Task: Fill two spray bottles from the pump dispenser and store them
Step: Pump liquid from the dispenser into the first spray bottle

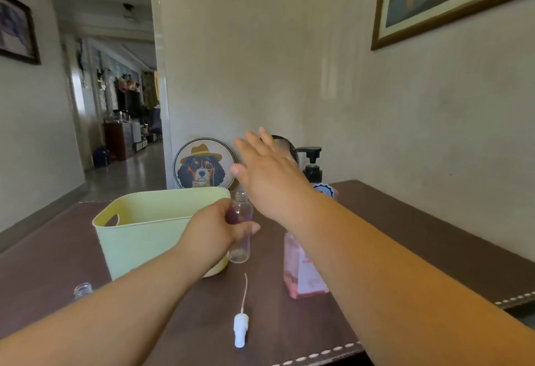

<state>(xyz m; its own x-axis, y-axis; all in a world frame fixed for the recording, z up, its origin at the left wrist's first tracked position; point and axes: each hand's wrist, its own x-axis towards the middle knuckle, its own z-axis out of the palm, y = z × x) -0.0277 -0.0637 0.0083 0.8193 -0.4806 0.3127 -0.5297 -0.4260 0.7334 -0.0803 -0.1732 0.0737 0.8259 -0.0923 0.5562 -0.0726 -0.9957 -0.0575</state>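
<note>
Head view: a dark brown table (419, 249) with a stitched front edge filled the lower half of the frame, set against a pale wall. A pale green basket (136, 238) with a cut-out handle stood on it, left of centre. Right of centre stood the pump dispenser (301, 273), its clear body holding pink liquid and its black pump top showing higher up, behind the right hand (269, 174). That hand was raised in the middle of the frame, fingers straight and spread apart, holding nothing. Just below it, the left hand (217, 229) was curled round a clear, uncapped spray bottle (241, 247), held upright beside the basket's right wall. A white spray head (241, 328) with its thin tube lay on the table at lower centre, apart from both hands. A second open bottle (83, 289) stood at lower left, partly hidden by the left forearm.
</note>
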